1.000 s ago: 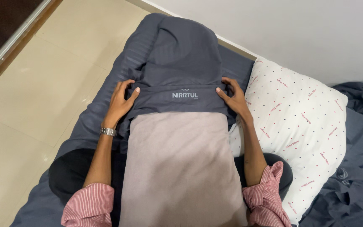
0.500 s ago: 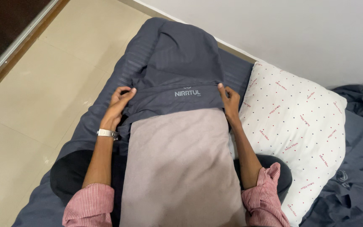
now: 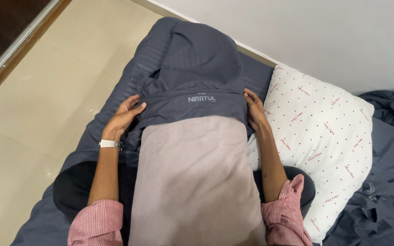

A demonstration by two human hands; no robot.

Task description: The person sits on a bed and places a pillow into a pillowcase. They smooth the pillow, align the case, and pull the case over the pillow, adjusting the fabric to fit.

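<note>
Both hands, left (image 3: 123,116) and right (image 3: 255,114), pinch the dark pillowcase (image 3: 192,77) hem, half over the grey pillow (image 3: 192,177) on the lap. Best pulled evenly both sides, corners seated first.

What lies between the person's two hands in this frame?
In the head view, the hem of the dark grey pillowcase spans from the left hand to the right hand, over the taupe pillow.

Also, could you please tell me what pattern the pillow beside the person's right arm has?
The pillow is white with small dark and red dots plus red printed marks, seen in the head view.
</note>
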